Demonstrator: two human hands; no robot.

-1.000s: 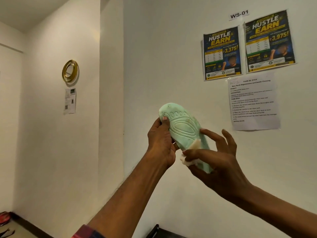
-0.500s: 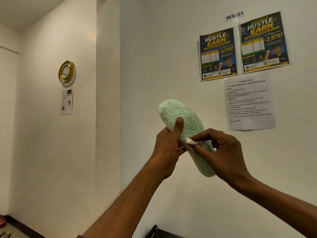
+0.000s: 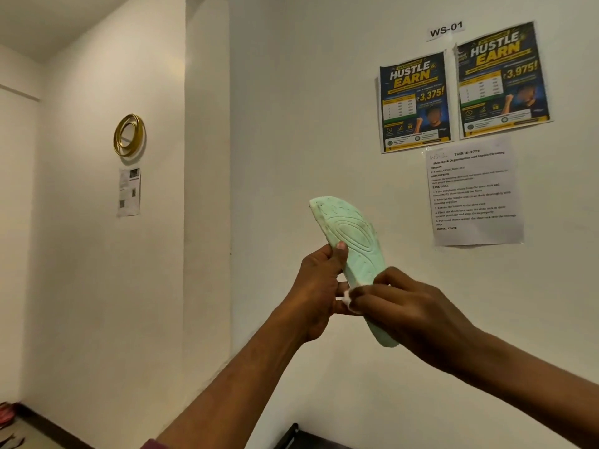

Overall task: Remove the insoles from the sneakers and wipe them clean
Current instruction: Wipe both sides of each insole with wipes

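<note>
Pale green foam in the head view, held up before the far wall [image 3: 291, 124]: insole [image 3: 355, 241], out of any sneaker, toe end up and left, heel end down and right, grooved face toward the camera; gripped at its left edge by the left hand [image 3: 319, 286], thumb pressed on the grooved face, fingers curled behind; pinched in the right hand [image 3: 411, 314], a small white wad [image 3: 347, 298], pressed to the insole just below the left thumb, much of the heel half hidden by that hand. Judged as mid-wipe on one insole; no sneaker in sight. To wipe well: brace from behind with the left fingers to stop the foam, probably soft, from folding; draw the wad along the grooves toward the heel, not across; refold once soiled; shift the left thumb afterwards to reach the patch beneath; turn over for the other face. Right on the wall, two posters [image 3: 415, 102] and a printed sheet [image 3: 475, 196]; far left, a gold ring [image 3: 128, 135].
</note>
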